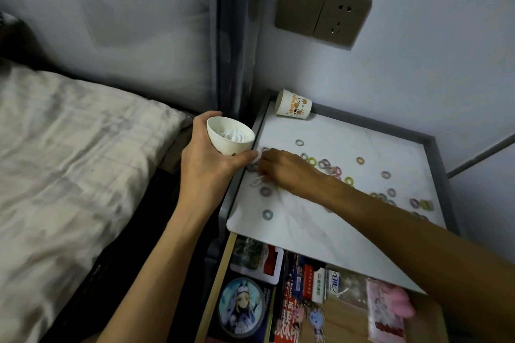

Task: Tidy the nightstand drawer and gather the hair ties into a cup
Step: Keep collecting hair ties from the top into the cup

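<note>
At nightstand [362, 136]: left hand [204, 166] grips cup [220, 143]; right hand [284, 171], palm-down, pinches hair tie [255, 181].

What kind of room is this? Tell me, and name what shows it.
Most likely a bedroom: a bed with rumpled bedding stands beside a nightstand with its drawer pulled open, and a wall socket sits above it.

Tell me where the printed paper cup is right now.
In the head view, the printed paper cup lies tipped at the far left corner of the nightstand top, beneath the wall socket.
</note>
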Motion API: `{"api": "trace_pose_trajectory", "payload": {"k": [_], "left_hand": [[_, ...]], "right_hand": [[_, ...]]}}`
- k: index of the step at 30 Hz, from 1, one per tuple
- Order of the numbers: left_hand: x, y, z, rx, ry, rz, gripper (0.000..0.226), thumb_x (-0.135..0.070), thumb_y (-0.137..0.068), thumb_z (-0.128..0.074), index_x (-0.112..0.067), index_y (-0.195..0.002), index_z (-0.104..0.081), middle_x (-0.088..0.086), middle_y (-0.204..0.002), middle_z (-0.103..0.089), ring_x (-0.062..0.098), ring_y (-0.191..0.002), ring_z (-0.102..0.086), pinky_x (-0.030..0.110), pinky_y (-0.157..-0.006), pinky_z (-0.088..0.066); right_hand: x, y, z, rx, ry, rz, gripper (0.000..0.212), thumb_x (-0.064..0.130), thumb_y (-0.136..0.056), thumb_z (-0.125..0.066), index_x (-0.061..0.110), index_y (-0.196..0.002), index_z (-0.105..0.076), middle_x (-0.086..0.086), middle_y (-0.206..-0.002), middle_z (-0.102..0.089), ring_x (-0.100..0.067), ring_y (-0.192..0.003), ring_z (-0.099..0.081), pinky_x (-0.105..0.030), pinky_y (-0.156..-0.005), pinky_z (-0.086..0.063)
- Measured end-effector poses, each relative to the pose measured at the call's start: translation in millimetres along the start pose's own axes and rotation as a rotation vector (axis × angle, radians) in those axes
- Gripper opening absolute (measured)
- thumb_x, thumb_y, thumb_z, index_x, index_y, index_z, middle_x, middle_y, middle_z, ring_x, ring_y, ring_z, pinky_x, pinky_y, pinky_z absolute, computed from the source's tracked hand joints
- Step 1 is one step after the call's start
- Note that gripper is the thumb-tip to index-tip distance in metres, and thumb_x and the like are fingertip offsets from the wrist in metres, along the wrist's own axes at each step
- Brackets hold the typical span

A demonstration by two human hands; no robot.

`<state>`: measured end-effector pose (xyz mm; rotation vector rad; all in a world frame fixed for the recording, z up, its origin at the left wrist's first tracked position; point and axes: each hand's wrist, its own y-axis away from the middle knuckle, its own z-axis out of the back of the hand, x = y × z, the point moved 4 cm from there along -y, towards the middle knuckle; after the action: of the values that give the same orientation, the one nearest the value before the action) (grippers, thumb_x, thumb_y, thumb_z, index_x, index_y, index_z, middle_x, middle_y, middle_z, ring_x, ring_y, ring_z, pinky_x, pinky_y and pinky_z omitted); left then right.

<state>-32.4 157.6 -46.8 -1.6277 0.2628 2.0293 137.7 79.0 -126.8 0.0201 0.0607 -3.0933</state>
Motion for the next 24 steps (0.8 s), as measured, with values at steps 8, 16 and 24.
{"api": "trace_pose_trajectory", "payload": {"k": [8,16,24], "left_hand": [[1.7,-1.1,7.3,-0.045,0.026,0.014,0.074,-0.024,-0.063,-0.091,-0.026,-0.125,-0.051,-0.01,-0.105,-0.062,0.004,-0.093,-0.061,0.013,-0.073,-0.048],[1.4,-2.9,8.1,-0.051,0.043,0.015,0.074,-0.022,-0.063,-0.091,-0.026,-0.126,-0.051,-0.015,-0.103,-0.061,0.001,-0.093,-0.06,0.01,-0.071,-0.047],[1.8,-0.3,2.2,-0.006,0.012,0.008,0.075,-0.026,-0.062,-0.092,-0.027,-0.125,-0.05,-0.011,-0.105,-0.063,0.007,-0.095,-0.061,0.026,-0.078,-0.053]], "right_hand": [[-38.6,-4.8,25.3,-0.045,-0.198,-0.326,0.008,0.011,-0.092,-0.061,0.014,-0.099,-0.063,-0.004,-0.096,-0.064,-0.021,-0.09,-0.058,-0.033,-0.076,-0.045],[-23.2,-27.8,14.6,0.024,-0.207,-0.26,0.009,0.018,-0.087,-0.067,0.012,-0.093,-0.07,-0.003,-0.09,-0.064,-0.021,-0.087,-0.059,-0.029,-0.067,-0.038],[-36.8,2.2,13.3,0.214,0.015,-0.208,0.016,0.025,-0.093,-0.062,0.01,-0.098,-0.066,-0.007,-0.098,-0.062,-0.027,-0.092,-0.06,-0.038,-0.072,-0.047]]}}
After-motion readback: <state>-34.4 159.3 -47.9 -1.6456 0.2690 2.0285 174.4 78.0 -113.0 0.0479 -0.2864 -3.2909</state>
